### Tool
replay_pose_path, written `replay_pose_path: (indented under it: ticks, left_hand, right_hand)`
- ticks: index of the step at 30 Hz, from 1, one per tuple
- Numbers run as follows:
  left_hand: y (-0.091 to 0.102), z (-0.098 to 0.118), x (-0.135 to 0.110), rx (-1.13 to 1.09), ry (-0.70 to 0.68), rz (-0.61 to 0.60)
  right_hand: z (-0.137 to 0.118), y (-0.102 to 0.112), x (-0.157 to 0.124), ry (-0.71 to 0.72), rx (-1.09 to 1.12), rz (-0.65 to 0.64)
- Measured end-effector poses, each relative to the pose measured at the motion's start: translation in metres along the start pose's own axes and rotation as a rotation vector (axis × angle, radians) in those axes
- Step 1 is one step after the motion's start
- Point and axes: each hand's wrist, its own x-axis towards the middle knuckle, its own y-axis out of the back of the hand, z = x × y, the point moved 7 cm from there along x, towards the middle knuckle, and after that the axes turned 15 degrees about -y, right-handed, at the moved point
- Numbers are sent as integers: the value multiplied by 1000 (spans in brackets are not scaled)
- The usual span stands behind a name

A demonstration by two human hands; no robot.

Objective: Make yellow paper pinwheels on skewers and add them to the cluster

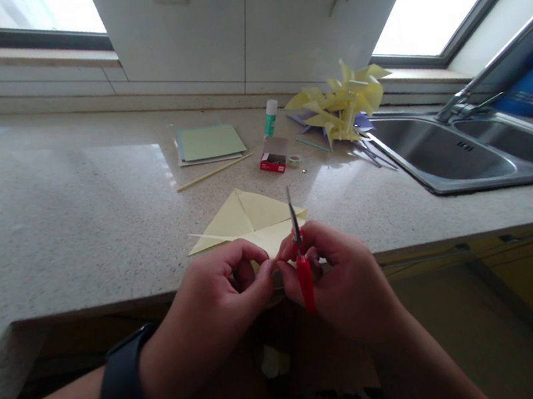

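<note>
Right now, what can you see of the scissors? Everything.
The scissors have red handles, plastic by the look, and slim grey blades that look like metal. The right hand holds them, blades pointing forward, overlapping the pale yellow paper in this view. They show nearly edge-on, so I can't tell whether the blades are fully closed.

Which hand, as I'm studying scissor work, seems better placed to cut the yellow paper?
Likely the right hand: it holds the red-handled scissors; the left hand, without a tool, is by the yellow paper.
</note>
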Motion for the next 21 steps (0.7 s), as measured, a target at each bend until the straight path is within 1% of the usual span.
replay_pose_path:
  ticks: [8, 17, 21]
  left_hand:
    - [1, -2, 0, 10, -20, 10]
    - [0, -3, 1, -8, -14, 41]
    - [2, 1, 3, -9, -48, 63]
  right_hand:
    - [-2, -2, 2, 39, 4, 11]
    - [6, -1, 4, -47, 100, 44]
    - [7, 8, 6, -48, 161, 79]
